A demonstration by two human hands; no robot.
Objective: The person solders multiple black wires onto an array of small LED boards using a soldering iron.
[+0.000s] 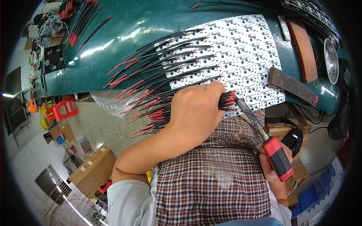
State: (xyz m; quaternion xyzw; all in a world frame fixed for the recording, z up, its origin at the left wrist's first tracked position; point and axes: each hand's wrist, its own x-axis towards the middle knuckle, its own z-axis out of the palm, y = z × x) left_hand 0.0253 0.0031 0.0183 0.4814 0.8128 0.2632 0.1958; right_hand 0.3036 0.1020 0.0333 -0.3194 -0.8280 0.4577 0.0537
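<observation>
A white circuit board panel [241,56], covered with rows of small components, lies at the near edge of the green table. Black wires [169,56] with red ends run leftward from its left part in rows. My left hand [198,107] is closed round a bundle of black wires [226,100], their red tips poking out on the right over the panel's near edge. In my right hand [269,167] is a soldering iron [277,158] with a red and black handle. Its tip reaches up beside those wire ends; whether it touches them or the board, I cannot tell.
A dark bar [294,86] overlaps the panel's right side. Beyond it are a reddish-brown block [302,51] and a round metal bowl [330,60]. Loose wires [85,22] lie at the far left, near a black fan [54,58]. Clear plastic [115,101] hangs below the table edge.
</observation>
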